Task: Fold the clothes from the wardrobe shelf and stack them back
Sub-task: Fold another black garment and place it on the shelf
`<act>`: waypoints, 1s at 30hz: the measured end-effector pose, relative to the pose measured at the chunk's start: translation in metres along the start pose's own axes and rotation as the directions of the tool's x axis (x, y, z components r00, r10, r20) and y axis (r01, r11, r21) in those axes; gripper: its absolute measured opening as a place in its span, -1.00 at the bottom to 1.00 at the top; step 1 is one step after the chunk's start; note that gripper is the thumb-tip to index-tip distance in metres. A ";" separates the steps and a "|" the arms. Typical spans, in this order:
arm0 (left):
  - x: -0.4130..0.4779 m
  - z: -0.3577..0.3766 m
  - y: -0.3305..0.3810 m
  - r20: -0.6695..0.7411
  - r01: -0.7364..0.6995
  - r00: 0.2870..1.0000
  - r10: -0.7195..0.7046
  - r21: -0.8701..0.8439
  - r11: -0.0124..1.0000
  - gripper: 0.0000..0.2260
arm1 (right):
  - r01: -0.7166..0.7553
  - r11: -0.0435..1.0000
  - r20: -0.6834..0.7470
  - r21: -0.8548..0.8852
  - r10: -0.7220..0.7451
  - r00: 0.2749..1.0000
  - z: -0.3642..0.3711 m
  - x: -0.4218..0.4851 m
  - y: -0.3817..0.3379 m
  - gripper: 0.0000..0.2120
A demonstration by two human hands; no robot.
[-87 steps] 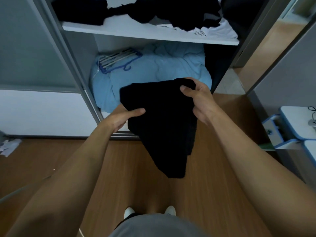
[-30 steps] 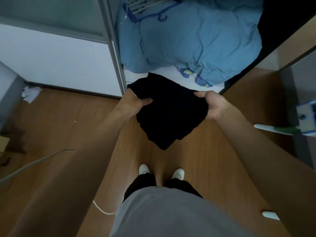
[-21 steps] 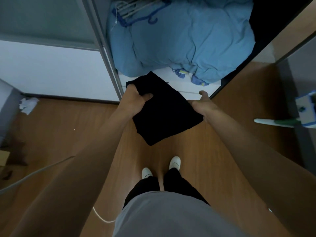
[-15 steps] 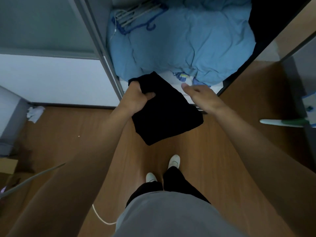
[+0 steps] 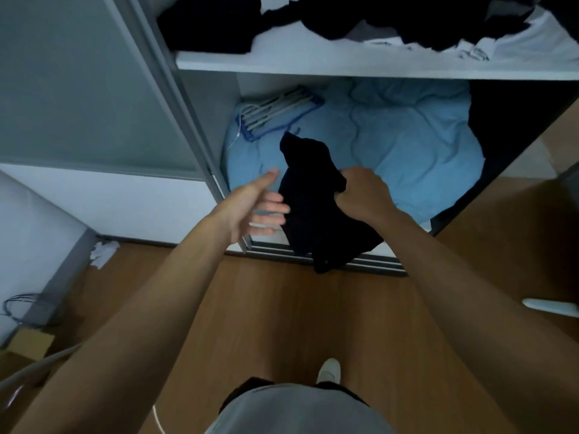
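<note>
Wardrobe shelf point(image 5: 344, 62) sits well above both hands, carrying loose dark clothes point(image 5: 407, 23). Blue bedding point(image 5: 407, 145) lies beyond the hands. Black garment point(image 5: 313, 208) hangs from the right hand point(image 5: 360, 195), which grips its upper edge. Left hand point(image 5: 253, 205) is spread with straight fingers just beside the garment's left edge.

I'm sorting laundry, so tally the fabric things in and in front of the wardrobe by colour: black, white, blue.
Black: 3, the garment the right hand grips, plus two shelf heaps
White: 1
Blue: 1, the duvet
Total: 5
</note>
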State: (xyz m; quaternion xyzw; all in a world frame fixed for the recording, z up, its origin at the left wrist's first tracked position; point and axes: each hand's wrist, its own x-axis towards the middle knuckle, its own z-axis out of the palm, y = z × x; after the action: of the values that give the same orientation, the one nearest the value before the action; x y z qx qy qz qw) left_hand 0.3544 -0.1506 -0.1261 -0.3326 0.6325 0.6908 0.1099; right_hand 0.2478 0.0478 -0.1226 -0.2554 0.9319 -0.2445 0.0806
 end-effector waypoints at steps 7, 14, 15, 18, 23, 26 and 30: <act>0.031 0.000 0.054 0.396 0.167 0.916 0.063 -0.519 0.838 -0.19 | 0.561 0.685 0.169 -0.465 -0.553 0.816 -0.032 0.030 -0.025 -0.56; 0.068 0.019 0.095 0.051 0.060 0.998 -0.045 -0.358 0.932 -0.90 | 0.597 0.611 0.171 -0.520 -0.610 0.774 -0.043 0.069 -0.035 -0.55; 0.074 0.016 0.105 0.038 0.022 0.999 -0.007 -0.411 0.911 -0.88 | 0.584 0.696 0.082 -0.418 -0.611 0.787 -0.048 0.076 -0.032 -0.53; 0.089 -0.002 0.150 0.062 -0.061 0.991 0.119 -0.578 0.814 -0.82 | 0.460 0.885 -0.123 0.077 -0.449 0.885 -0.061 0.091 -0.028 -0.55; 0.091 -0.029 0.235 0.036 -0.221 0.953 0.301 -0.598 0.770 -0.90 | -0.037 0.676 -0.220 0.736 0.291 0.931 -0.047 0.127 -0.039 -0.34; 0.095 -0.046 0.271 0.060 -0.250 0.923 0.381 -0.660 0.708 -0.80 | -0.589 0.172 0.580 0.790 0.104 0.808 -0.036 0.156 -0.059 0.06; 0.106 -0.067 0.293 0.075 -0.262 0.894 0.442 -0.711 0.652 -0.90 | -0.496 -0.353 0.396 0.793 -0.319 0.861 -0.030 0.194 -0.105 -0.11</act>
State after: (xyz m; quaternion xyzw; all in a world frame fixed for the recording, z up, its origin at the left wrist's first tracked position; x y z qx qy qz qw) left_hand 0.1281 -0.2944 0.0464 -0.1325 0.3666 0.9173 -0.0816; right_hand 0.1186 -0.1181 -0.0492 -0.0451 0.2785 -0.8167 0.5034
